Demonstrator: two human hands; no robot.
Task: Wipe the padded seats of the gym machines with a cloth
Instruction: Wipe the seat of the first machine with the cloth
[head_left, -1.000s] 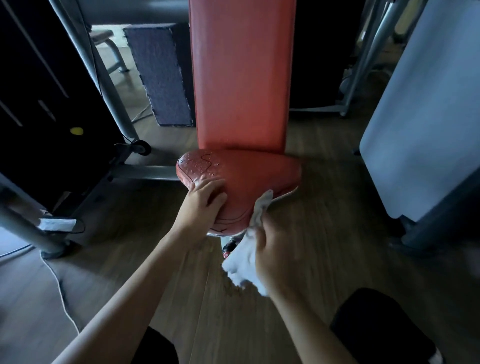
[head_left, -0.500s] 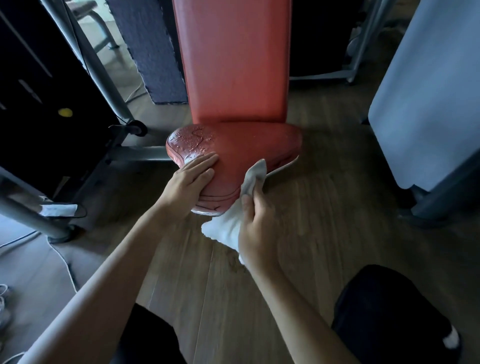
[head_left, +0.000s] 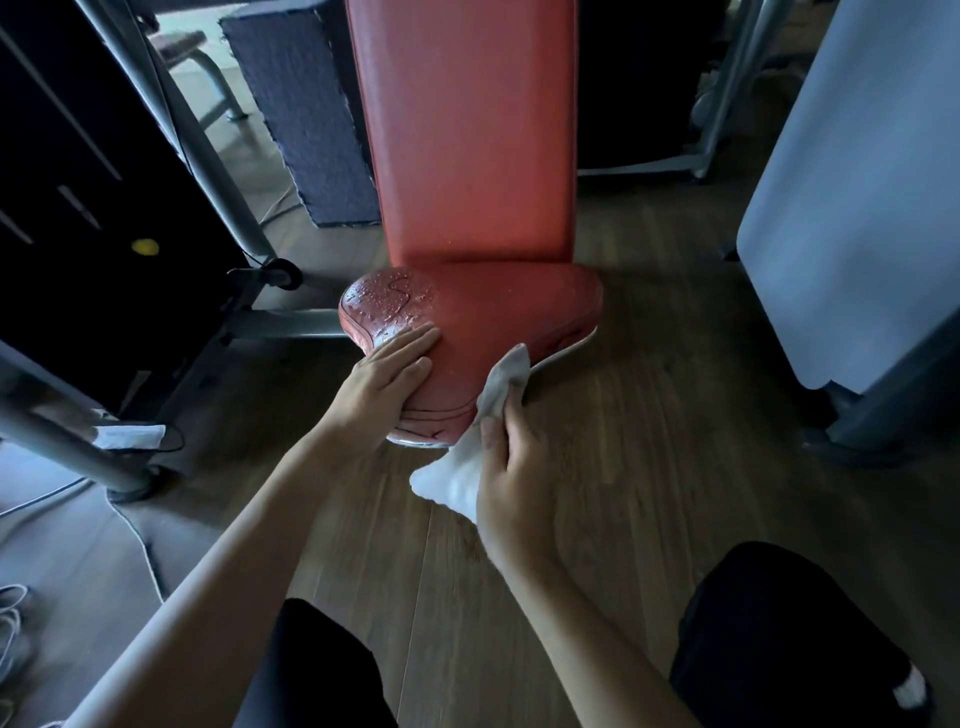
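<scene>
- Head view: we see the red seat (head_left: 509, 306) at centre, below the backrest (head_left: 467, 130). Droplets (head_left: 387, 304) bead its ten o'clock corner.
- Our left hand (head_left: 387, 379) lies flat on the seat's eight o'clock side, fingers straight, steadying it.
- Our right hand (head_left: 514, 467) grips the cloth (head_left: 462, 467), fingers curled round it, with the tip at the seat's five o'clock edge.
- We judge it best to spread the cloth flat, sweep from five toward ten o'clock across the droplets, and lift the left hand out of the path.
</scene>
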